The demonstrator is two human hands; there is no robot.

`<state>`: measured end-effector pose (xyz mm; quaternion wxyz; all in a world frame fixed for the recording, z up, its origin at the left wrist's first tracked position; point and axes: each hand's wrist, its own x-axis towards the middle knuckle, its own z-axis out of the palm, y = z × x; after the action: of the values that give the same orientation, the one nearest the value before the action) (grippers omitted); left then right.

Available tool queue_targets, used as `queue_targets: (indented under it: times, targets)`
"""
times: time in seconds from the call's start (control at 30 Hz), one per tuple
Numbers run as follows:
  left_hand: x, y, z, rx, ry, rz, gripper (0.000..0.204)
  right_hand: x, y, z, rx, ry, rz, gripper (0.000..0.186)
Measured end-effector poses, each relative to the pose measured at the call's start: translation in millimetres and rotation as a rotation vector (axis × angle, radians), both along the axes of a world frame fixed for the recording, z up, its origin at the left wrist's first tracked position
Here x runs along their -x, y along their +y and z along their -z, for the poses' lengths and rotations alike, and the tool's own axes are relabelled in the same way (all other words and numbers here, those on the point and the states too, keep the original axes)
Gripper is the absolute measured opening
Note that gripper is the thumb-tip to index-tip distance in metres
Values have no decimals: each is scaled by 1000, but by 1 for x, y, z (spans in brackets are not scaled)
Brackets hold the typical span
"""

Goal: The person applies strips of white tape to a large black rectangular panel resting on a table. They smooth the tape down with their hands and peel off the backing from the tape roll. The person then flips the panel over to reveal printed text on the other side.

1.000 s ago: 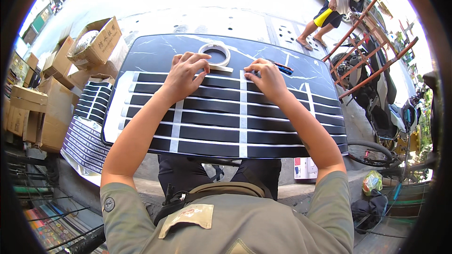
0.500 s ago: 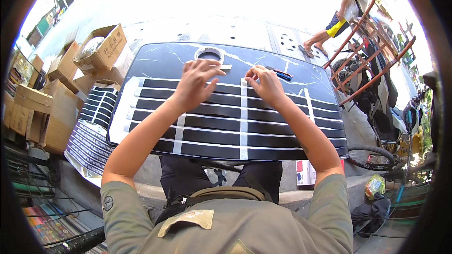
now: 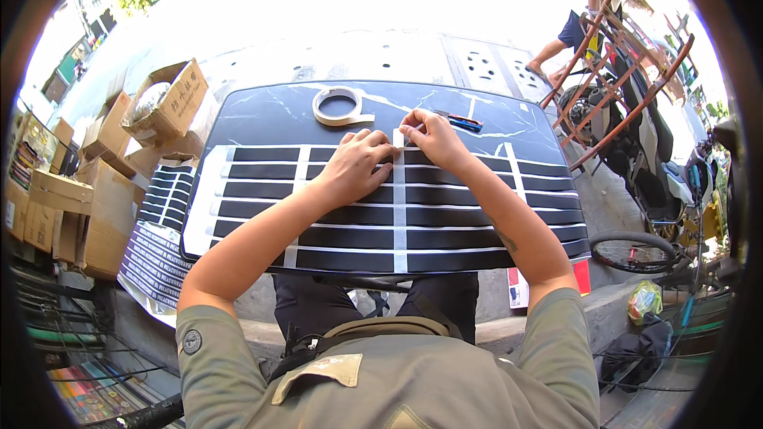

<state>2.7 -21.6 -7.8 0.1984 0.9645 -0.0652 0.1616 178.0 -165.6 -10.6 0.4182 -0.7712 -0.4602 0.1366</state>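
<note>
Near the left hand (image 3: 358, 167), the right hand (image 3: 432, 138) pinches a long pale strip (image 3: 400, 215).

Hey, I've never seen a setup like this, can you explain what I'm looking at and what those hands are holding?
There's no machine here: these are a person's own bare hands. The view comes from a wide camera worn on their head, looking down, so straight edges bend. On the dark table lie rows of black strips with white edges, crossed by pale bands. Beyond them sit a roll of tape and a slim tool. The right hand's fingers seem to pinch the far end of the middle band. The left hand rests just left of that band; whether it grips anything is unclear.
</note>
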Motion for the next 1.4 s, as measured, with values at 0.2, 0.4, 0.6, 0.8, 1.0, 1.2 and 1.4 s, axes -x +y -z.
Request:
queue_targets:
  times: [0.2,0.4,0.6,0.8,1.0,1.2,1.4]
  targets:
    - [-10,-6,1,213,-50,-158,31,2,-2,-7,-77,111,-11,17]
    - [-36,23,-8,528,277,-140,37,8,-11,-17,-239,-192,84,19]
    - [-34,22,-12,618,253,-119,34,16,-37,-22,-234,-268,-39,15]
    - [-31,20,-19,569,232,-99,32,15,-26,-20,-86,-340,-30,18]
    - [-29,23,-19,585,216,-85,32,-3,-15,-27,152,15,-213,19]
    - [-37,33,-24,462,317,-56,51,-13,-12,-31,279,-189,-295,38]
    - [-49,34,-26,436,460,28,39,-94,-102,-53,281,-380,145,21]
